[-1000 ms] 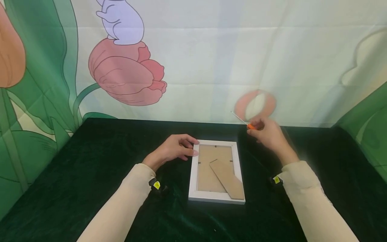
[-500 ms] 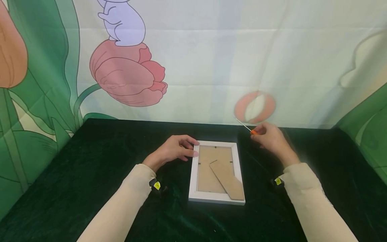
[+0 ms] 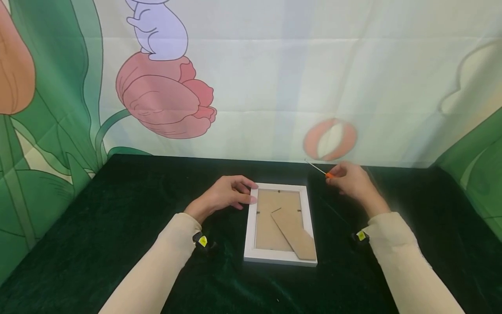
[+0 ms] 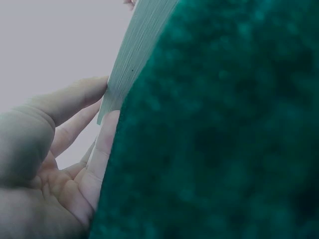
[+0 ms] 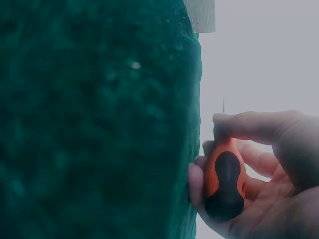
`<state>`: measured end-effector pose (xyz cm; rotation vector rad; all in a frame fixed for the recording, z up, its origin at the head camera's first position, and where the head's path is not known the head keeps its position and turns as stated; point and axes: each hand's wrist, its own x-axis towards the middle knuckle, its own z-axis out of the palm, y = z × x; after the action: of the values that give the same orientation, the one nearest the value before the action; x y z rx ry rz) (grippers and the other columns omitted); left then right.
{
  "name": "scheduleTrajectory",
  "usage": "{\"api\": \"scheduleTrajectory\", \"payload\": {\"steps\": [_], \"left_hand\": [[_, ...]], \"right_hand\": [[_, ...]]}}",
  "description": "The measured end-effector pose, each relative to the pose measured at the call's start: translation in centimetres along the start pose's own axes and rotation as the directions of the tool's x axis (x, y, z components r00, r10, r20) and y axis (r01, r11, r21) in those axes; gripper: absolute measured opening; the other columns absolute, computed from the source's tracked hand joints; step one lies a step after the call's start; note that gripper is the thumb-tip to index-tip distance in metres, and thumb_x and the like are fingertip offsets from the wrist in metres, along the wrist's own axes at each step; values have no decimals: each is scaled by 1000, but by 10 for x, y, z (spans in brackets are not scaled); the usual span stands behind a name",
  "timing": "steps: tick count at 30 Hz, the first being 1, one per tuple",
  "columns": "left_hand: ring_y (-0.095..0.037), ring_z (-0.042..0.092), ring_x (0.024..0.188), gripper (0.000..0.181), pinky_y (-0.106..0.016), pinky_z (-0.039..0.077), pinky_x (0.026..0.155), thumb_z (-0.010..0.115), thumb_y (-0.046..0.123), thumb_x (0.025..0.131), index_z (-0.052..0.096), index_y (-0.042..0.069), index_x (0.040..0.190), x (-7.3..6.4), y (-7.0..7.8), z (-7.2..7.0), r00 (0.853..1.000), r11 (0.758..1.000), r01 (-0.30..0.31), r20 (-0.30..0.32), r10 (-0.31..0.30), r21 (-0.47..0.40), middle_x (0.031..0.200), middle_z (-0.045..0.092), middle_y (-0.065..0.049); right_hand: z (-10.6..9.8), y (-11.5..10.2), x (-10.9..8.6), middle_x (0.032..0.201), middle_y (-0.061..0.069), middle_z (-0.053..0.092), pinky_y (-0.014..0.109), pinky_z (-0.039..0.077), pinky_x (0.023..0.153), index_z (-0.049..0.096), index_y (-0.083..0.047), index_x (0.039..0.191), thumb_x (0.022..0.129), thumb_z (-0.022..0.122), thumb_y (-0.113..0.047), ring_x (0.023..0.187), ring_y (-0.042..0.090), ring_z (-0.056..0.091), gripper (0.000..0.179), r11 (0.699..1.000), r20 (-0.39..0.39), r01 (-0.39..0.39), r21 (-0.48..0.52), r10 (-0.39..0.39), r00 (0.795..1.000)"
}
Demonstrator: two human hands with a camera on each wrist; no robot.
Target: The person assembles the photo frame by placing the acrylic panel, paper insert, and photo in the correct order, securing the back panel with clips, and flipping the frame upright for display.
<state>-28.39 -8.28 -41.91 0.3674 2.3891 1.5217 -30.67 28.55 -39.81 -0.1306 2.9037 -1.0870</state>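
A white picture frame (image 3: 280, 258) lies back up on dark green cloth, its brown back panel (image 3: 270, 233) showing, with a slanted brown stand leg (image 3: 297, 235) on it. At the frame's upper left corner, my left hand (image 3: 221, 194) holds the edge between thumb and fingers. The left wrist view shows the thumb against the frame's side (image 4: 132, 59) and a finger low by the cloth. Right of the frame and apart from it, my right hand (image 3: 352, 183) grips a screwdriver (image 5: 227, 179) by its orange and black handle. The thin shaft points up and left.
Dark green velvet cloth (image 3: 129, 218) covers the table. A printed curtain (image 3: 251, 87) with a flower and a rabbit hangs right behind its far edge. Small dark tabs (image 3: 299, 210) sit around the back panel's rim. A pale speck (image 3: 278, 300) lies in front of the frame.
My right hand has come down and slightly to the right with the screwdriver, whose tip is lower. The left hand and the frame have stayed in place.
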Motion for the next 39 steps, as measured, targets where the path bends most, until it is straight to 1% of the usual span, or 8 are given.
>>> {"api": "scheduleTrajectory", "payload": {"steps": [6,15,23,35,39], "left_hand": [[-29,70,97,40,-37,64,84,87,21,91,74,13,128,1,0,-1,1000,1000,-4,7,4,-3,113,67,-12],[-29,70,97,40,-37,64,83,88,22,90,74,14,128,2,-1,0,1000,1000,-9,5,9,1,112,67,-11],[-28,70,97,40,-37,64,83,88,22,90,74,14,127,3,-2,0,1000,1000,-8,5,8,0,112,68,-11],[-29,70,97,40,-37,64,83,88,22,90,74,14,128,4,-4,0,1000,1000,-14,1,14,-7,111,68,-11],[-29,69,97,40,-37,64,83,88,23,90,74,14,128,4,-4,1,1000,1000,-7,-3,7,-6,111,67,-11]], "right_hand": [[1,2,0,125,30,64,58,57,94,63,6,123,101,73,-13,104,45,63,31,999,-16,11,-47,-12,1000],[3,3,0,127,30,64,60,54,99,65,6,123,101,73,-13,108,46,62,30,999,-30,4,-51,-6,1000],[6,2,1,127,32,63,60,54,99,64,7,126,102,72,-11,108,47,62,32,999,-48,-3,-45,1,999],[6,1,3,126,33,64,61,54,100,63,9,127,103,70,-9,110,48,63,31,998,-38,0,-63,-2,999],[5,-2,3,126,34,63,62,54,98,61,10,126,102,71,-10,111,49,62,33,997,-55,7,-75,-11,998]]}}
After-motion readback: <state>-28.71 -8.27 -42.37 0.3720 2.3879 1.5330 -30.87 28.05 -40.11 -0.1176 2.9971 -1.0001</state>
